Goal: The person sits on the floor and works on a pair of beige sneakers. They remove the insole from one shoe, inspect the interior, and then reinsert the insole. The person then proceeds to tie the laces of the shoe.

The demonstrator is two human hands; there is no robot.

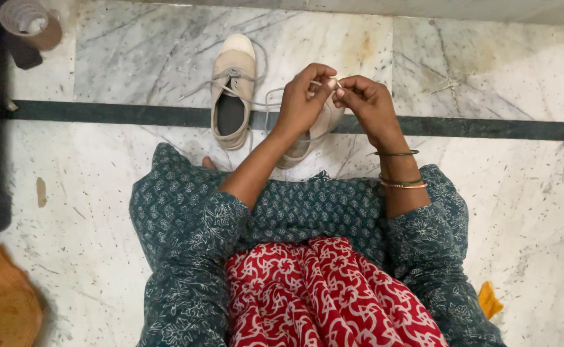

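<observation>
Above the frame's centre, the left hand (303,96) and right hand (367,103) pinch a thin white shoelace (270,96) with closed fingertips over a cream canvas shoe (314,132); loosening either pinch would likely let the lace slip free.

Two cream shoes (232,90) on marble — one lies loose-laced, the other (314,132) partly hidden, its lace (270,96) lifted.

Hands hide most of the second shoe (308,138).
</observation>
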